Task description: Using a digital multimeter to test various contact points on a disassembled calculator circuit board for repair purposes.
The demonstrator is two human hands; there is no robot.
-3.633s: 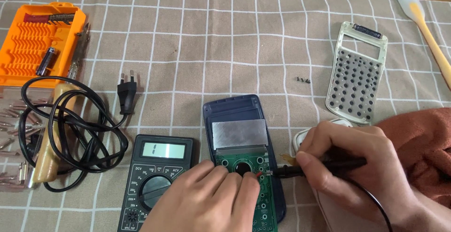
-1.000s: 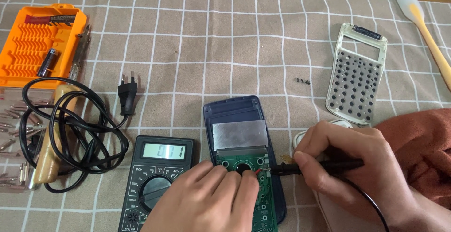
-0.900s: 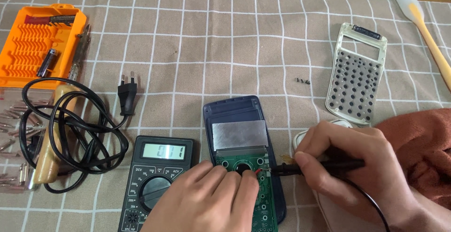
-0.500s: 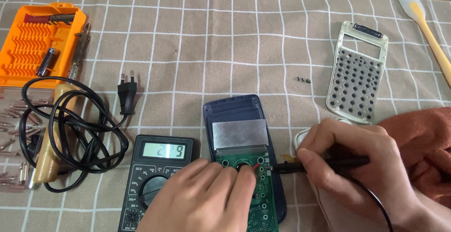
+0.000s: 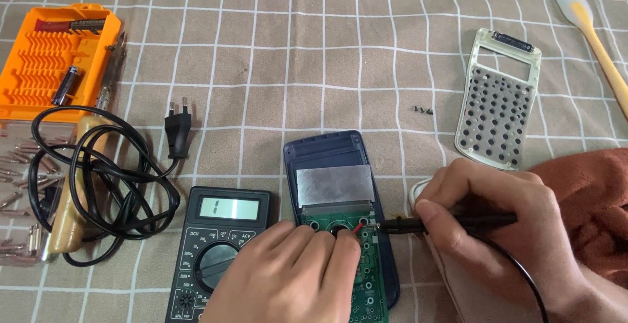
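Orange plastic tool tray [image 5: 49, 55] far left on checked-cloth counter [image 5: 314, 55]. Wooden-handled soldering iron [image 5: 75, 192] below it, wrapped in black coiled cable [image 5: 104, 186], plug [image 5: 177, 123] beside. Black digital multimeter [image 5: 219, 244] near bottom edge. Left hand [image 5: 288, 277] over multimeter, grip clenched on red probe tip [image 5: 356, 229], touching green circuit board [image 5: 356, 257] in opened dark-blue calculator shell [image 5: 330, 159]. Right hand [image 5: 504, 225] grasping black probe [image 5: 451, 221], tip at board's right edge. White keypad cover [image 5: 497, 101] far right.
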